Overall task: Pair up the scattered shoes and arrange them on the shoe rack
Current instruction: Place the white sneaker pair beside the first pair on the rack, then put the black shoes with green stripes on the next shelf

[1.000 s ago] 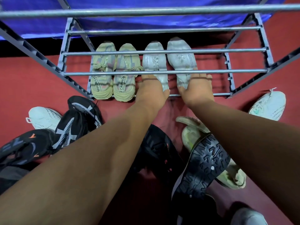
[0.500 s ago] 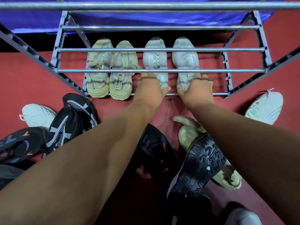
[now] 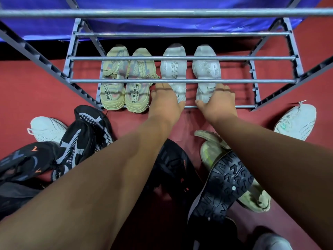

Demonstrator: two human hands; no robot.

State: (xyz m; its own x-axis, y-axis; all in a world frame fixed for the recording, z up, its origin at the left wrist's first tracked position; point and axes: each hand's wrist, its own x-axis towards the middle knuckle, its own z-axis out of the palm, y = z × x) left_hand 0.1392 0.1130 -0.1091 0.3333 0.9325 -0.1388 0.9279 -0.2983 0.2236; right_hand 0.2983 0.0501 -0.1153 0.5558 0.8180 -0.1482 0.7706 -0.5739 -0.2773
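Reaching under the upper bars of a metal rack (image 3: 252, 81), two bare arms are stretched toward a grey pair set on the lowest tier. The left hand (image 3: 164, 103) is wrapped on the heel of the left grey shoe (image 3: 173, 69), with fingers laid along its outer side and the thumb hooked at the back. The right hand (image 3: 217, 103) is closed in the same way on the heel of the right grey shoe (image 3: 207, 69), with the thumb at the heel's inner edge. Both shoes are stood upright, toes pointed to the back of the rack, side by side with a narrow gap between them. Just to their left, a yellow-green pair (image 3: 139, 69) is lined up on the same tier, its two shoes touching and their heels set over the front bar. Other shoes are scattered on the red floor (image 3: 36, 83) in front of the rack. A white shoe (image 3: 46, 128) is seen at the left, touching a patterned black shoe (image 3: 84, 138), with an orange-marked black shoe (image 3: 23, 159) nearer the camera. A second white shoe (image 3: 297, 120) is placed near the rack's front right corner. A dark shoe (image 3: 176, 165) is partly hidden by the left forearm, and an upturned shoe (image 3: 228, 184), treaded sole up, is laid across a pale green shoe (image 3: 210, 152). A blue cloth (image 3: 180, 24) is hung behind the rack.
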